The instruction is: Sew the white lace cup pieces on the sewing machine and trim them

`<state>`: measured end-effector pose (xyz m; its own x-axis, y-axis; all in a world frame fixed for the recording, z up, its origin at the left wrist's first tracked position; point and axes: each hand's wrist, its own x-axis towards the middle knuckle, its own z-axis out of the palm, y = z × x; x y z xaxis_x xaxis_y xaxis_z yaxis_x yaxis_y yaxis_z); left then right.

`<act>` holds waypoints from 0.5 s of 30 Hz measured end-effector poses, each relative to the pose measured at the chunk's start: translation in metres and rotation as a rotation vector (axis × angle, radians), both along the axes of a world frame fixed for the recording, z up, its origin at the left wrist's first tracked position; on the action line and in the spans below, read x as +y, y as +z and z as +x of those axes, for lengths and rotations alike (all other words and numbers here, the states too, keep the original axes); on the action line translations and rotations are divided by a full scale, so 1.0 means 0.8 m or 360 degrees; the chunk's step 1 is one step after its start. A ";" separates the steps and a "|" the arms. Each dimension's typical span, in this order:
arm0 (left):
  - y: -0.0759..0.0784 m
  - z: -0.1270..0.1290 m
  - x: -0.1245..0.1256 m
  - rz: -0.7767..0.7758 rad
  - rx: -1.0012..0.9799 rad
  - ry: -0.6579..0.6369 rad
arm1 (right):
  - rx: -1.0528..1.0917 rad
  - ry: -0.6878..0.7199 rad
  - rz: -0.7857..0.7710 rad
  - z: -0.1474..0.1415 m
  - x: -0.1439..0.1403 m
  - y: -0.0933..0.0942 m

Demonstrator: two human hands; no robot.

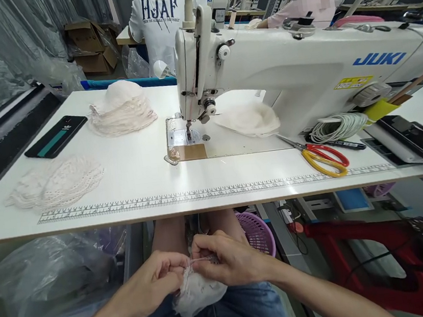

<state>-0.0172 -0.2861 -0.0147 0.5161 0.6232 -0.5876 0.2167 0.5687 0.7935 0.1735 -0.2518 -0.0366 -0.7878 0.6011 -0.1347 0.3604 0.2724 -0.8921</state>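
Observation:
Over my lap, both hands pinch a small white fabric piece by its upper edge, where a thin pinkish strip runs between the fingers. My left hand grips the left side of that edge with thumb and forefinger. Close beside it, my right hand is closed on the right side. The fabric hangs down bunched against my jeans, and its exact kind cannot be told. On the table above the hands stands a white sewing machine, with a cream fabric piece lying right of its needle.
A stack of cream fabric pieces, a lacy white piece and a phone lie at left. Scissors and coiled cord lie at right. A purple basket stands below. Two people sit beyond the machine.

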 end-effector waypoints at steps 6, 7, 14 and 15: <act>-0.017 -0.004 -0.008 0.0043 0.0121 -0.0007 | -0.0014 0.0055 0.0014 -0.002 0.000 0.003; -0.018 -0.006 -0.008 0.0023 0.0118 -0.0003 | 0.0004 0.0074 -0.0003 0.000 0.002 0.004; -0.008 -0.019 0.000 -0.0018 0.0182 -0.0143 | 0.0167 0.0192 -0.0129 0.022 0.014 0.006; -0.008 -0.020 0.000 0.0007 0.0193 -0.0156 | 0.0157 0.0206 -0.0091 0.023 0.014 0.004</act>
